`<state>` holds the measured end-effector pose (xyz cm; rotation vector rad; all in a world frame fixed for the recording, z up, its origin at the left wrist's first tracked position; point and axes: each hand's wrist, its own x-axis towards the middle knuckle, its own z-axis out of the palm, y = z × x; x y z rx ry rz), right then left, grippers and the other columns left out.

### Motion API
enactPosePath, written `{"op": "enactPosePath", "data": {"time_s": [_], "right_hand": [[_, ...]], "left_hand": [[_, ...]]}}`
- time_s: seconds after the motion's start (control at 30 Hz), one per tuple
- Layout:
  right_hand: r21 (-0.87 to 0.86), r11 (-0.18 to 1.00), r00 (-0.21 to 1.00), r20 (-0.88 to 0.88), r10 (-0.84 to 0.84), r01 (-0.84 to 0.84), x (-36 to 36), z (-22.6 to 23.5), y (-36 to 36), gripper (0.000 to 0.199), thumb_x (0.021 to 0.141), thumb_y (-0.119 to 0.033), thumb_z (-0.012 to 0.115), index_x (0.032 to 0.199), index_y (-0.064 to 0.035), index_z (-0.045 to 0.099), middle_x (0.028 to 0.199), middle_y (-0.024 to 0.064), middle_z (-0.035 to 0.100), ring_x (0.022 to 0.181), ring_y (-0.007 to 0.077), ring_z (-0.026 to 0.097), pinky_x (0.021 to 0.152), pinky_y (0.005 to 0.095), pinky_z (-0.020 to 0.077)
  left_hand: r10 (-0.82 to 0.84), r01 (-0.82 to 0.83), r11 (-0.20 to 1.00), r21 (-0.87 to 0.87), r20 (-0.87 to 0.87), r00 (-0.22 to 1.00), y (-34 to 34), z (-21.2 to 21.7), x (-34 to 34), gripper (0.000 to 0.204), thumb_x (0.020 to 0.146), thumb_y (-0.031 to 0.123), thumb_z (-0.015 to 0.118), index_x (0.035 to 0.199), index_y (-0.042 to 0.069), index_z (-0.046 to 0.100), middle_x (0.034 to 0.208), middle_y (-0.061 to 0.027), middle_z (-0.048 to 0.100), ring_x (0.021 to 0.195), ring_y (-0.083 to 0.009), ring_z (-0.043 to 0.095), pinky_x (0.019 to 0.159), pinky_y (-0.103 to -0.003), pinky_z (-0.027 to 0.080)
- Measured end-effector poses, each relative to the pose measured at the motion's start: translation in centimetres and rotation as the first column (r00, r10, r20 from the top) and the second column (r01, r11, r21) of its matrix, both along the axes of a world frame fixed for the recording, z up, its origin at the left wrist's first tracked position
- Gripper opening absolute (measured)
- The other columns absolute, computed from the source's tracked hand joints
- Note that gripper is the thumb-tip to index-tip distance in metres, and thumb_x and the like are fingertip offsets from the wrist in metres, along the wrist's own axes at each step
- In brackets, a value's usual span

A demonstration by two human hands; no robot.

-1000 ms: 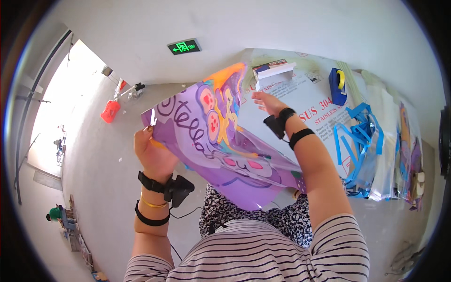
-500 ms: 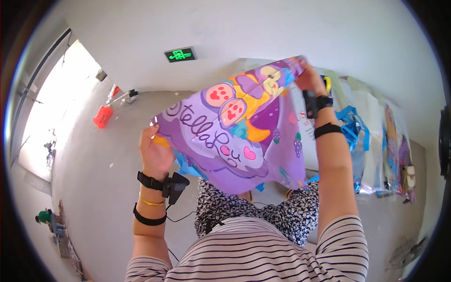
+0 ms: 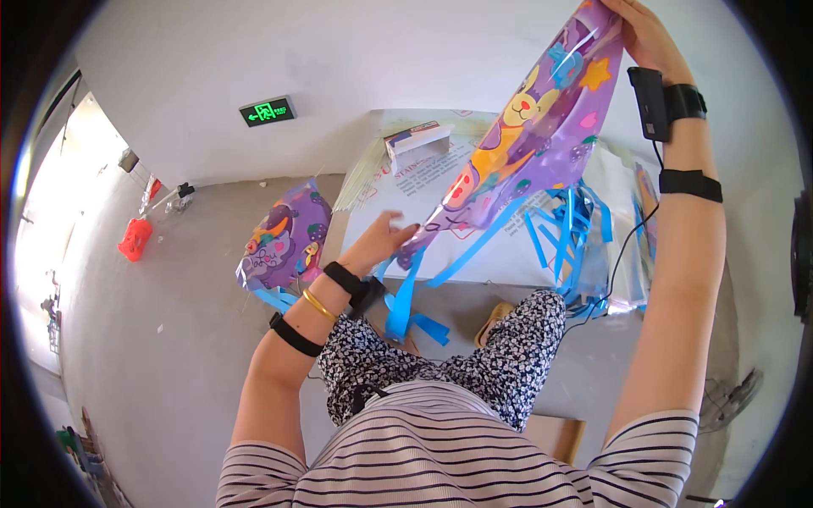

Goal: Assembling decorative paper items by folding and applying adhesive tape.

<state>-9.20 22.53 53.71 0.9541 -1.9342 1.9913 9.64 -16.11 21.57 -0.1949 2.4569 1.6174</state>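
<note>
A shiny purple kite point(image 3: 542, 127) with a cartoon animal print hangs slantwise before me, folded long and narrow. High on the right, my right hand point(image 3: 650, 38) grips its upper end, with the fingers partly hidden. My left hand point(image 3: 377, 241) is beside the kite's lower end, thumb and fingers apart, a fingertip against the film. Blue ribbon tails point(image 3: 402, 309) trail from that lower end toward my knees. Another purple kite point(image 3: 288, 233) with the same kind of print lies left of the table, blue ribbon under it.
A low white printed board point(image 3: 356, 229) in front of me carries a small open box point(image 3: 419, 144). Blue ribbons point(image 3: 572, 237) and clear plastic sheets point(image 3: 622, 254) hang at its right. An orange-red object point(image 3: 135, 240) is on the floor far left. A green exit sign point(image 3: 267, 111) is on the wall.
My right hand has risen up and right, drawing the kite from spread wide to narrow and slanted. My left hand has moved right, its fingers now apart. The board and second kite have come into sight.
</note>
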Motion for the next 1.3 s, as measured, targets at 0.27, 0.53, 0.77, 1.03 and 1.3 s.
{"op": "enactPosePath", "data": {"time_s": [0.27, 0.53, 0.77, 1.03, 1.3], "right_hand": [[0.252, 0.964, 0.993, -0.053, 0.103, -0.087, 2.5, -1.2, -7.1, 0.015, 0.098, -0.019, 0.071, 0.101, -0.0042, 0.069, 0.09, -0.0018, 0.067, 0.079, 0.0093, 0.059, 0.076, 0.0256, 0.0507], [0.285, 0.953, 0.994, -0.013, 0.11, -0.102, 5.2, -3.8, -9.2, 0.015, 0.095, -0.019, 0.071, 0.1, -0.0048, 0.071, 0.089, 0.001, 0.07, 0.078, 0.0141, 0.063, 0.075, 0.0296, 0.0515], [0.249, 0.967, 0.996, 0.083, 0.032, -0.052, 7.0, -14.2, -4.6, 0.037, 0.096, -0.027, 0.075, 0.119, -0.0001, 0.064, 0.114, 0.0085, 0.072, 0.109, 0.0161, 0.066, 0.102, 0.0313, 0.048], [0.03, 0.985, 0.958, 0.239, 0.161, -0.173, 11.5, -25.4, -3.9, 0.007, 0.099, -0.013, 0.069, 0.101, -0.009, 0.063, 0.104, -0.0036, 0.067, 0.105, 0.0084, 0.061, 0.098, 0.0279, 0.0478], [-0.036, 0.975, 0.919, 0.33, 0.218, -0.218, 16.6, -28.7, -7.4, 0.026, 0.098, -0.015, 0.071, 0.12, 0.0, 0.072, 0.106, 0.0019, 0.075, 0.094, 0.008, 0.067, 0.087, 0.0258, 0.0535]], "left_hand": [[-0.113, 0.271, 0.953, 0.138, -0.664, 0.739, 6.6, 12.7, -4.6, 0.05, 0.104, 0.035, 0.063, 0.137, -0.001, 0.056, 0.122, -0.0145, 0.067, 0.112, -0.0184, 0.064, 0.094, -0.031, 0.05], [-0.116, 0.161, 0.987, 0.013, -0.635, 0.764, 6.6, 14.7, -5.7, 0.034, 0.096, 0.023, 0.072, 0.077, -0.004, 0.062, 0.063, -0.0011, 0.056, 0.059, -0.0082, 0.045, 0.054, -0.029, 0.037], [-0.256, 0.226, 0.966, -0.122, -0.503, 0.826, 3.9, 18.8, -3.7, 0.022, 0.095, 0.017, 0.076, 0.082, 0.007, 0.063, 0.072, 0.0079, 0.056, 0.065, 0.0, 0.044, 0.058, -0.021, 0.035], [-0.346, 0.315, 0.938, -0.146, -0.477, 0.808, 1.7, 23.3, -2.0, 0.016, 0.092, 0.016, 0.078, 0.093, 0.006, 0.066, 0.081, 0.0038, 0.066, 0.071, -0.0023, 0.059, 0.063, -0.019, 0.046], [-0.325, 0.236, 0.945, -0.228, -0.549, 0.77, 0.5, 27.9, 1.8, 0.012, 0.097, 0.016, 0.074, 0.094, 0.009, 0.064, 0.083, 0.0074, 0.062, 0.074, 0.0001, 0.054, 0.068, -0.017, 0.044]]}}
